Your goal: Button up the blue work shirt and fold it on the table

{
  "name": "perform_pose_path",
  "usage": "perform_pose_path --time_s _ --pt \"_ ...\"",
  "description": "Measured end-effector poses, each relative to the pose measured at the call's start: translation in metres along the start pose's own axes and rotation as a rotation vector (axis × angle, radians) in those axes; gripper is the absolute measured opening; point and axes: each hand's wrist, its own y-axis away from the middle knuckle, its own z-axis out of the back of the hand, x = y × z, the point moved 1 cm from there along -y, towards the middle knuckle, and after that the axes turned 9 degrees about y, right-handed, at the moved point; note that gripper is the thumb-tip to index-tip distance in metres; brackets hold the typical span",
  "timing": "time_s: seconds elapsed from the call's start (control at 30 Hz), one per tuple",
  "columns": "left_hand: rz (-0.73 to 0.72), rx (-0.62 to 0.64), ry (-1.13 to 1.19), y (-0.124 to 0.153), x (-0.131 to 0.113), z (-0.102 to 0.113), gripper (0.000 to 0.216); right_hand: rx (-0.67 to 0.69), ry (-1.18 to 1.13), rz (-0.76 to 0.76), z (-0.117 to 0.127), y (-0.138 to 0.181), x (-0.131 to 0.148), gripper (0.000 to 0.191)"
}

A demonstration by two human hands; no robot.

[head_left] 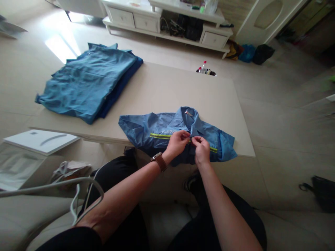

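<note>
A blue collared work shirt (162, 120) with a yellow-green stripe across the chest lies on the near edge of the table, its lower part hanging over the edge. Its collar points away from me and a small label shows inside the neck. My left hand (178, 143), with a watch on the wrist, pinches the shirt's front just below the collar. Close beside it, my right hand (201, 148) pinches the front opening too, fingertips nearly touching the left ones. Whatever small part sits between the fingertips is hidden.
A stack of folded blue garments (86, 80) lies at the table's left. The pale table (209, 94) ends to the right of the shirt. A white box (42, 141) stands at left, bottles (204, 66) beyond the far edge, and a white cabinet (146, 22) at the back.
</note>
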Motion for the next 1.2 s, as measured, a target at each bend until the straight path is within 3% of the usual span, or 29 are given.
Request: perform_pose_path --time_s 0.07,0.17,0.3,0.47,0.6,0.7,0.77,0.9,1.03,1.2 --pt "-0.089 0.037 -0.155 0.004 -0.005 0.001 0.017 0.072 -0.212 -0.173 -0.001 -0.003 -0.007 0.02" --pt "-0.252 0.086 -0.404 0.009 -0.009 0.002 0.021 0.17 -0.341 -0.324 0.001 -0.007 -0.017 0.019" --pt "-0.242 0.123 -0.518 0.009 -0.008 0.008 0.024 0.198 -0.314 -0.261 0.001 -0.013 -0.036 0.021" --pt "-0.158 0.018 -0.889 0.007 0.0 0.035 0.057 0.019 0.169 0.026 -0.003 -0.021 -0.046 0.039" --pt "0.046 0.063 -1.105 0.004 0.019 0.076 0.063 -0.085 0.42 0.184 0.013 -0.019 -0.04 0.038" --pt "0.059 0.089 -1.161 -0.01 0.03 0.105 0.068 -0.098 1.079 0.28 0.031 -0.025 -0.051 0.051" --pt "0.046 0.101 -1.186 -0.027 0.032 0.119 0.071 -0.075 1.32 0.346 0.037 -0.04 -0.062 0.055" --pt "-0.059 0.083 -1.228 -0.07 0.027 0.13 0.072 -0.079 1.449 0.442 0.028 -0.091 -0.063 0.055" --pt "-0.177 0.045 -1.256 -0.132 0.018 0.133 0.07 -0.073 1.447 0.456 0.003 -0.158 -0.039 0.055" --pt "-0.174 0.032 -1.262 -0.234 0.002 0.136 0.068 -0.074 1.401 0.465 -0.036 -0.252 -0.003 0.053"
